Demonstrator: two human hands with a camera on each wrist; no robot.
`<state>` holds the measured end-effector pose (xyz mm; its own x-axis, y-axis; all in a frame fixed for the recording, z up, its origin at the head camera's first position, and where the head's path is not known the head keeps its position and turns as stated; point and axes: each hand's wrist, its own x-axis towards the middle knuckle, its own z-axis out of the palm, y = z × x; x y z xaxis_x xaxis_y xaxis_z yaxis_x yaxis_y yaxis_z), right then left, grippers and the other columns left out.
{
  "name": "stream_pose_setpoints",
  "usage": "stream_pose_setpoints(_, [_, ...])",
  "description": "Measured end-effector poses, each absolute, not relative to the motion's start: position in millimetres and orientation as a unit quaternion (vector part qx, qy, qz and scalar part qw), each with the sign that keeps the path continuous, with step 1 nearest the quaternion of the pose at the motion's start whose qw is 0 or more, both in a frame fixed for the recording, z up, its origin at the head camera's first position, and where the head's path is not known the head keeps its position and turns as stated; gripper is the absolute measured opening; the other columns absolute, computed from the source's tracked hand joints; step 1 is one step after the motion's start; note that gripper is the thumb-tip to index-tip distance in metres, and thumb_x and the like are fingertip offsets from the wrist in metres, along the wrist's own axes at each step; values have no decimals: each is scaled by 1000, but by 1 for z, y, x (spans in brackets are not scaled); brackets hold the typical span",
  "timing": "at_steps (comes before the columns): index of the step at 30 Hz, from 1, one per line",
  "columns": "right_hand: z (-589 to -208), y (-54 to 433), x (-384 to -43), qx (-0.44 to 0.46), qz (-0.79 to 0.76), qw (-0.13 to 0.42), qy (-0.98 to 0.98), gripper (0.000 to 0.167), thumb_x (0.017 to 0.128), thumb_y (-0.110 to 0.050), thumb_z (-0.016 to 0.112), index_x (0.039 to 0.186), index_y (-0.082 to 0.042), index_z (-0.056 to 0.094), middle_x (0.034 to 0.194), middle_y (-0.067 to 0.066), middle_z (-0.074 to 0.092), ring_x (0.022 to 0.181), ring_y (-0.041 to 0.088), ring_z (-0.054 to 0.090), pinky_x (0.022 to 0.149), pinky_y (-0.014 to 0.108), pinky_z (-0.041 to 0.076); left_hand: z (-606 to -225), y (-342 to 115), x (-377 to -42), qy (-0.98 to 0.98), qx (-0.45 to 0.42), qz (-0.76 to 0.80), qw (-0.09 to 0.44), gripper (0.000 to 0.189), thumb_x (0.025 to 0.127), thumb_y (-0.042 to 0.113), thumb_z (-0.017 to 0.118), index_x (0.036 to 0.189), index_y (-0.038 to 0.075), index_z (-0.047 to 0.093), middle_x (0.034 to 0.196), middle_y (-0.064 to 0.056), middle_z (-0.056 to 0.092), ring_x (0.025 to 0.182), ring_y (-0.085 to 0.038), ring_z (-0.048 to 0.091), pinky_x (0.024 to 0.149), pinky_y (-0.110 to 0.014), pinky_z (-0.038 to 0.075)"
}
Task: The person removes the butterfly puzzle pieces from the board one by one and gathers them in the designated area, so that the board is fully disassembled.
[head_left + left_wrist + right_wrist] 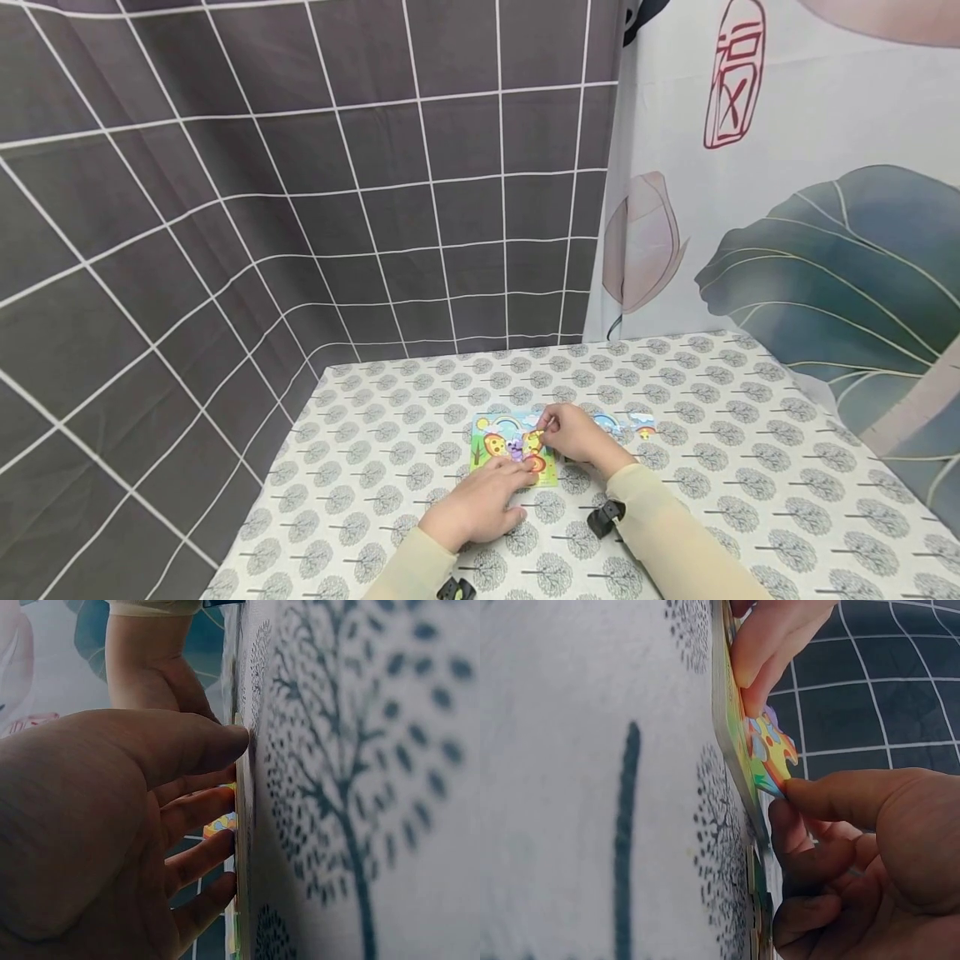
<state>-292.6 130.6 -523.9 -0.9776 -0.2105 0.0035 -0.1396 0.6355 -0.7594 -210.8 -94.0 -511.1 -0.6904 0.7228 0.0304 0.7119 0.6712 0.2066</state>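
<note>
A colourful jigsaw puzzle board (480, 454) with cartoon pictures lies flat on the cloth. My left hand (487, 500) rests on its near edge, fingers extended over the picture; the left wrist view shows the fingertips (222, 889) at the board's edge. Over the board's right side, my right hand (576, 435) pinches a yellow and orange puzzle piece (780, 754) between thumb and index finger. That piece stands tilted up from the board in the right wrist view, its lower edge close to the surface. Part of the picture is hidden beneath both hands.
Right of the board lie more puzzle pieces (643, 423) with rainbow pictures, partly behind my right hand. A tree-patterned cloth (360, 508) covers the table. A dark grid curtain (375, 208) and a white floral curtain (660, 100) hang behind it.
</note>
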Motion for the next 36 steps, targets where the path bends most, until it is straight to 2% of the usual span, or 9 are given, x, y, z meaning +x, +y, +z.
stream_pose_setpoints(12, [-520,129,-292,-78,-429,45,899,10,90,-7,76,88,-13,67,75,4,59,60,15,52,48,25,44,-513,-92,-212,918,385,92,39,59,97,31,72,153,20,55,161,3,47,147,-23,42,123,-39,35])
stream_pose_setpoints(24, [-520,130,-291,-83,-434,39,896,10,90,-6,75,88,-13,67,75,3,60,60,16,53,49,26,45,-516,-95,-212,918,377,111,43,61,96,30,72,154,23,54,164,6,43,150,-23,39,125,-43,33])
stream_pose_setpoints(31, [-519,132,-290,-89,-444,30,891,8,90,-4,73,89,-11,68,77,3,61,65,18,56,55,28,50,-514,-96,-212,914,388,114,37,61,96,29,72,154,21,54,163,4,44,149,-23,40,124,-43,33])
stream_pose_setpoints(36, [-517,135,-289,-85,-440,31,893,7,92,-6,73,90,-11,68,78,3,61,65,18,55,53,29,49,-516,-96,-212,914,388,114,36,61,96,29,73,153,21,54,162,4,45,149,-23,39,125,-43,33])
